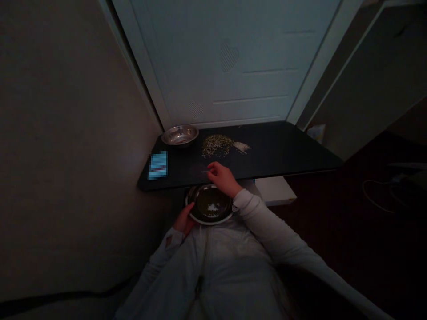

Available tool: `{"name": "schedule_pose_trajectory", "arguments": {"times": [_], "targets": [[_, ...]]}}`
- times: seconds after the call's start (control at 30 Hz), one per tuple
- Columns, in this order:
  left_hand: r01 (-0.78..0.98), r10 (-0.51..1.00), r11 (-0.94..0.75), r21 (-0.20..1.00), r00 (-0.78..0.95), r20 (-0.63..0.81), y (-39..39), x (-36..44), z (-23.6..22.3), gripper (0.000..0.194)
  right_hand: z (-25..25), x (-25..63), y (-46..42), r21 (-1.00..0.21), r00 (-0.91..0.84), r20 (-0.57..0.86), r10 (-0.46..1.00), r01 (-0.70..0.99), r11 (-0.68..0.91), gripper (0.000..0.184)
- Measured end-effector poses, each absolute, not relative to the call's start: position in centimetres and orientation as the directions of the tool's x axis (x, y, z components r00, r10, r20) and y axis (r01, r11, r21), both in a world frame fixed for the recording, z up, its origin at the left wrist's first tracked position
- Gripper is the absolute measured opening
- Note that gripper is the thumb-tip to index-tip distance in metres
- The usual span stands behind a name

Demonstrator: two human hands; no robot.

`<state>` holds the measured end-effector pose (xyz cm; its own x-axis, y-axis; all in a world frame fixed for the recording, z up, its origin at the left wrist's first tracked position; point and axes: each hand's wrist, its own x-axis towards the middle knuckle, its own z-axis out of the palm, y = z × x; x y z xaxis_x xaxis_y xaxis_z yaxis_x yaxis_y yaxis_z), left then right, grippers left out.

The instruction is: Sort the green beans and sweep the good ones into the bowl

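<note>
My left hand (184,219) grips the near-left rim of a steel bowl (196,213) held just below the near edge of a black table (276,153). The bowl holds a few pale and dark grains. My right hand (223,178) rests on the table's near edge above the bowl, fingers curled together in a pinch; what they hold is too small and dark to make out. Further back on the table lie a heap of greenish grains (216,145) and a small pile of pale ones (243,147).
A second steel bowl (180,134) stands at the table's back left. A lit phone (158,165) lies at the left edge. A white door (230,62) rises behind the table, a wall runs along the left, and cables lie on the dark floor at right.
</note>
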<state>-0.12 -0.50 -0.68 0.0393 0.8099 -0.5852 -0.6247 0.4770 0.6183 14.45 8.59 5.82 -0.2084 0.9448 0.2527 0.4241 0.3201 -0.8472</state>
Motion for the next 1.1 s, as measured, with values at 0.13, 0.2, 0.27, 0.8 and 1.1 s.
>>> {"name": "schedule_pose_trajectory", "arguments": {"times": [0.13, 0.2, 0.27, 0.8, 1.1], "targets": [[-0.621, 0.813, 0.474, 0.625, 0.035, -0.581, -0.7, 0.0, -0.3, 0.027, 6.1, 14.8, 8.5, -0.755, -0.173, 0.271, 0.947, 0.572, 0.321, 0.021], [-0.62, 0.81, 0.477, 0.624, 0.034, -0.586, -0.7, 0.0, -0.2, 0.029, 6.1, 15.7, 8.8, -0.728, -0.135, 0.277, 0.951, 0.617, 0.299, 0.02], [-0.622, 0.809, 0.479, 0.619, 0.04, -0.586, -0.7, -0.1, -0.2, 0.031, 5.9, 16.8, 9.2, -0.72, -0.1, 0.279, 0.955, 0.637, 0.277, 0.019], [-0.592, 0.795, 0.513, 0.622, 0.053, -0.604, -0.8, -0.5, 0.0, 0.031, 6.1, 26.3, 15.3, -0.681, 0.163, 0.349, 0.923, 0.721, 0.13, 0.019], [-0.615, 0.807, 0.491, 0.617, 0.055, -0.588, -1.0, -0.5, 0.7, 0.032, 6.7, 26.1, 16.6, -0.958, 0.381, 0.245, 0.892, 0.238, 0.162, 0.031]]}}
